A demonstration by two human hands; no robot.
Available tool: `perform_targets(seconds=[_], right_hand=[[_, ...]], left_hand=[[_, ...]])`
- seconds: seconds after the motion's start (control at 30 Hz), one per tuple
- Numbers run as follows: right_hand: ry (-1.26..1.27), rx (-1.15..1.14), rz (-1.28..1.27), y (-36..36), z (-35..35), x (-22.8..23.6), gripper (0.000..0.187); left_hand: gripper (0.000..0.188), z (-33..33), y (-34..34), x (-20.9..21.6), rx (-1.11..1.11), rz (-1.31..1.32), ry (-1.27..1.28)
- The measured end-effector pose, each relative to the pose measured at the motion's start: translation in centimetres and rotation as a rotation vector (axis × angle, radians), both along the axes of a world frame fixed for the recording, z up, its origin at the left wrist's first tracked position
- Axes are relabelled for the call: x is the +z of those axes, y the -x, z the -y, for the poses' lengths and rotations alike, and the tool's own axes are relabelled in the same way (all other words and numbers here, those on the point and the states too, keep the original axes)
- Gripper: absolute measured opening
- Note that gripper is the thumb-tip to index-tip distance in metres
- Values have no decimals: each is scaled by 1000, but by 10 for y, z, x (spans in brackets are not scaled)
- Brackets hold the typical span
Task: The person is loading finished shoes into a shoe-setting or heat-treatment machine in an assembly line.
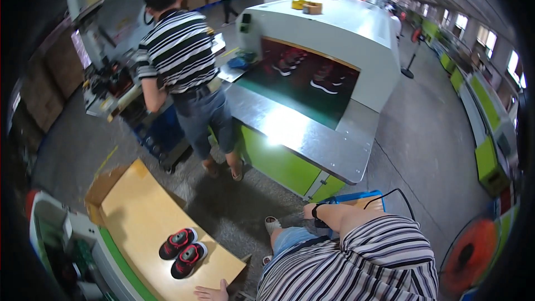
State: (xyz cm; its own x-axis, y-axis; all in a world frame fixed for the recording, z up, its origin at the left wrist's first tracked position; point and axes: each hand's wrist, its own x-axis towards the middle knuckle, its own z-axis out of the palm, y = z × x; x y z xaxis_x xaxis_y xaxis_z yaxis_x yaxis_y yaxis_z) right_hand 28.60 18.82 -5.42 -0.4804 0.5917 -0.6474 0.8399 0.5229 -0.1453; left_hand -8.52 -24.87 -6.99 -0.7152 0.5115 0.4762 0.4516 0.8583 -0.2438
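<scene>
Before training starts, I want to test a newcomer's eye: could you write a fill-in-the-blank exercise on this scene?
The number of shoes on the tan board is ____.
The person's ____ hand is nearer those shoes.
A black wristband circles the person's ____ wrist.
The panel beneath the metal tabletop is ____.
Missing words: two; left; right; green.

Two black and red shoes sit side by side on the wooden surface. The left hand is close by, near the surface's right corner, fingers spread.
</scene>
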Motion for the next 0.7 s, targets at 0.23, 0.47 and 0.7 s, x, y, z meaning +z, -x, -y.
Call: perform_targets(seconds=[0.23,0.47,0.7], right_hand=[[102,-117,-163,3,22,24,36],[188,38,-46,18,18,29,45],[156,88,-102,22,14,39,39]], left_hand=[[134,-11,-1,22,166,518,83],[134,-22,-4,67,239,876,113],[138,-37,-17,101,313,1100,-89]])
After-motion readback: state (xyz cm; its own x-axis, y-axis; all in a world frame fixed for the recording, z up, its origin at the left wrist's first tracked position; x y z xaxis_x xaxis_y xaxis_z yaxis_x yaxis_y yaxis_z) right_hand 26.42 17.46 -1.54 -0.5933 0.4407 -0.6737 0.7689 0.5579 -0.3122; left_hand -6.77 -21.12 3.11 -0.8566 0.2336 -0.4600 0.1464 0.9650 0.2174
